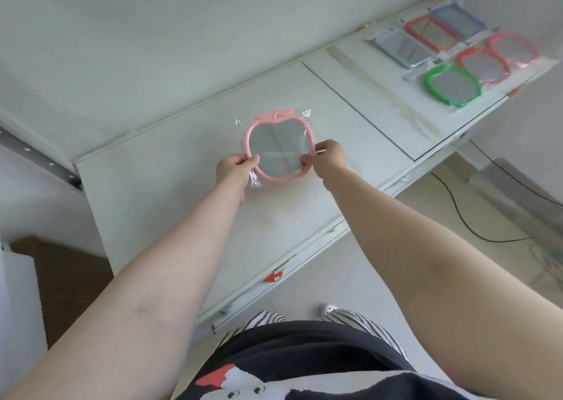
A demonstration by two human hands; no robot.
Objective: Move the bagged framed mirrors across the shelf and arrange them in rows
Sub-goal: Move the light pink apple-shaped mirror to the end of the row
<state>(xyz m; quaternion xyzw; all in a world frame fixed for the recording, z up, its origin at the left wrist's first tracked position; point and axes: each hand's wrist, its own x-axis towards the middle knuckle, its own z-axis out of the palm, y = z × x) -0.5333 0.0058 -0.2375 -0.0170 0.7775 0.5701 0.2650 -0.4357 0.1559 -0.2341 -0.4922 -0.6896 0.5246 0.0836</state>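
Pink apple-shaped mirror (280, 148) in its clear bag, held over the left section of the shelf (170, 204), nearer to the back edge than to the front edge. Left hand (236, 168) pinching the lower left rim of the frame, thumb on top and other fingers below, with some loose bag film sticking out under it. Right hand (327, 157) pinching the lower right rim in the same way. Two-sided hold probably chosen to keep the mirror level and straight, leaf end pointing to the back wall, so it can go down square to the shelf edge. Hard to tell if the mirror already touches the shelf or hangs just above it. No other mirror in this section, so likely the first one of a new row here. Six more bagged mirrors well apart at the far right end of the shelf: a blue-grey one (402, 49), a red one (431, 31) and a purple one (457, 20) along the back edge, then a green one (452, 86), a red apple one (484, 64) and a pink one (513, 49) along the front edge. Most of the moving seems not yet done.
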